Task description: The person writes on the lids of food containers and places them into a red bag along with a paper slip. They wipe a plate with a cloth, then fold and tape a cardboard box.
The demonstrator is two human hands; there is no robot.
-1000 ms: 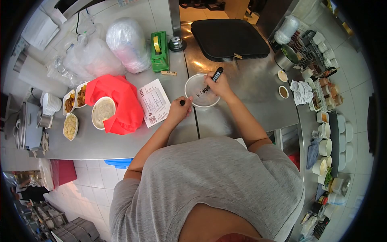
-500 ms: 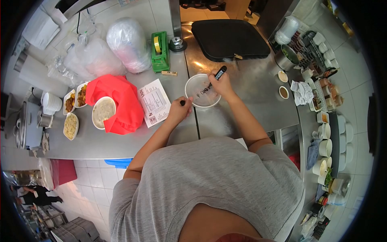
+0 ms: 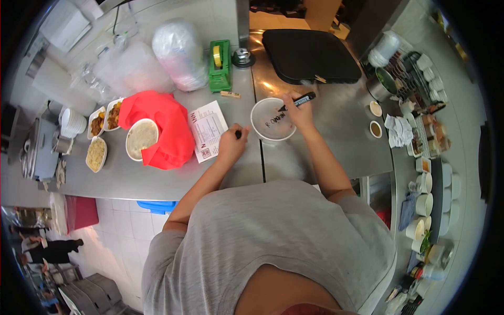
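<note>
My right hand [image 3: 300,114] is closed on a black marker [image 3: 303,99], its tip at the clear round lid [image 3: 274,133] of a bowl. Black handwriting shows on the lid. My left hand [image 3: 232,143] is closed around a small black cap [image 3: 238,134], just left of the lid and apart from it. Beside that hand lies a printed paper slip [image 3: 208,128]. Farther left, a red bag [image 3: 176,131] is gathered around an open white bowl [image 3: 142,140] of pale food.
Food trays [image 3: 96,155] stand at the left. Behind are plastic-wrapped stacks [image 3: 179,55], a green tape dispenser [image 3: 220,68], a bell [image 3: 243,58] and a black tray [image 3: 312,56]. Sauce cups [image 3: 375,129] and a metal pot [image 3: 381,84] are at the right. Another person [image 3: 55,251] stands far lower left.
The marker has tilted flatter, and its tip now shows at the lid. My left hand has come away from the lid's edge. The whole view has shifted slightly.
</note>
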